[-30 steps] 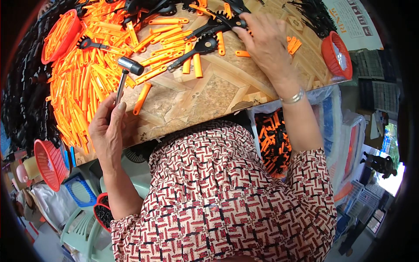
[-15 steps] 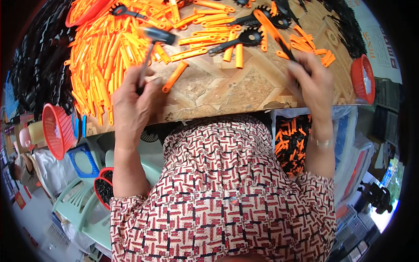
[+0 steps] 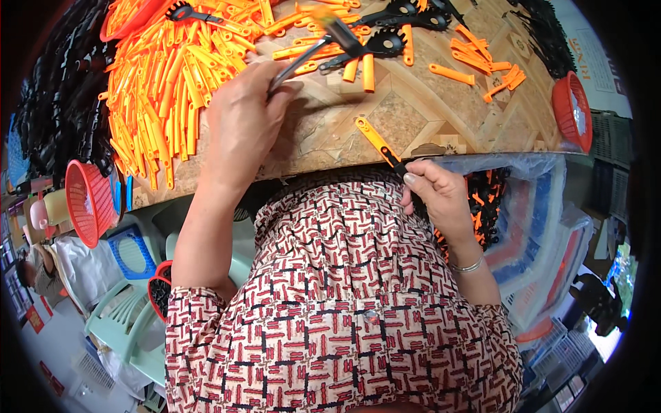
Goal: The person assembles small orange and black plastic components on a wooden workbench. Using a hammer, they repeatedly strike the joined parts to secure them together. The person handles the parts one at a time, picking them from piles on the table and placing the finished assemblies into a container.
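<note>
Tabletop [image 3: 323,134], left hand [image 3: 244,124] above gripping hammer [image 3: 343,38], right hand [image 3: 441,199] pinching black-ended handle [image 3: 375,140]

Head view: left fisheye of a head-worn pair, looking steeply down, close in. Shirt [image 3: 344,310] fills lower centre; left hand [image 3: 242,127] and right hand [image 3: 442,198] sit mid-frame; table [image 3: 323,141] spans the top. Straight edges bend near the dark rim, where detail is probably distorted.

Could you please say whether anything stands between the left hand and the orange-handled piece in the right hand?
Nothing visible does: just tabletop shows between the left hand, gripping a hammer, and the orange-handled piece in the right hand.
</note>
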A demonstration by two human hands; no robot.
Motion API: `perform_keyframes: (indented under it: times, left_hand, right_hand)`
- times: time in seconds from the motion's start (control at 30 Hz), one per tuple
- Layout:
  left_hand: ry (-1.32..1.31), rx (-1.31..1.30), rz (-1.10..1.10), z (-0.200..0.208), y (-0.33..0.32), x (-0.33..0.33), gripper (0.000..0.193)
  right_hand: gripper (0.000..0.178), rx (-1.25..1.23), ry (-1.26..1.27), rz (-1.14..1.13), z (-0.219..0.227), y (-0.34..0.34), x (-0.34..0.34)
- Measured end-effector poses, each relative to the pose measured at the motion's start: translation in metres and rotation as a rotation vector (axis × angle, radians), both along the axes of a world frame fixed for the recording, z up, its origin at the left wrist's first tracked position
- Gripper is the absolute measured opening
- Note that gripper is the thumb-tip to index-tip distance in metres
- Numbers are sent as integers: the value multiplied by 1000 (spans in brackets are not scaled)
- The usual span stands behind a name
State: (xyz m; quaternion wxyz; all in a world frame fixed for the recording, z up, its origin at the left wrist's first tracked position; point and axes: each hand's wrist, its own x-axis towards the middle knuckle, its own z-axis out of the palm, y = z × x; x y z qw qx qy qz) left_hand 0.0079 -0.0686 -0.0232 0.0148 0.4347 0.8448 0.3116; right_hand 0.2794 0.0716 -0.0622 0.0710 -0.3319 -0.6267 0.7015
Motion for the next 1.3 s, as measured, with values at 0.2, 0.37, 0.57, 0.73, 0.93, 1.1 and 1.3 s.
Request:
perform_keyframes:
  times: [0.2, 0.37, 0.57, 0.73, 0.93, 1.1, 1.3]
  left_hand:
    - [202, -225, 38, -5, 18, -12, 24]
    - [92, -90, -37, -5, 14, -36, 16]
    - [-847, 217, 7, 25, 15, -19, 33]
    - [-1179, 182, -124, 19, 21, 19, 47]
    - [-1251, 307, -165, -9, 27, 43, 35]
    - [-1354, 323, -129, -22, 30, 58, 31]
    - [-1241, 272, -110, -24, 32, 65, 26]
  right_hand:
    - [13, 67, 27, -18, -9, -6, 0]
    - [14, 47, 38, 12, -12, -7, 1]
    - [14, 16, 39, 8, -6, -7, -2]
    - [16, 48, 0, 55, -5, -7, -7]
    - [18, 28, 0, 81, 2, -6, -18]
    - [20, -85, -14, 57, 6, -5, -23]
    - [21, -149, -10, 36, 5, -7, -21]
